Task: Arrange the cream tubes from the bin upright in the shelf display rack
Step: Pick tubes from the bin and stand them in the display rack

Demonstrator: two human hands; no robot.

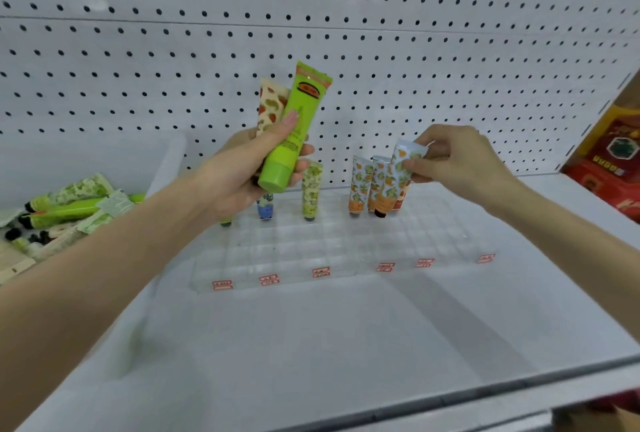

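My left hand point(242, 168) grips two tubes above the rack's back row: a bright green tube point(294, 130), cap down, and a cream tube with red and green spots point(270, 106) behind it. My right hand point(460, 158) pinches the top of a white tube with an orange fruit print point(403, 168), which stands tilted at the rack's back right beside two like tubes point(360, 185). A clear gridded display rack point(346, 244) lies on the shelf. A green-patterned tube point(311, 189) and a blue-capped tube point(265, 208) stand upright in its back row.
A clear bin point(166, 168) at the left holds several loose green and patterned tubes point(69, 210). White pegboard point(381, 33) backs the shelf. Red boxes point(613, 161) stand at the far right. Red price labels point(320, 272) line the rack's front edge.
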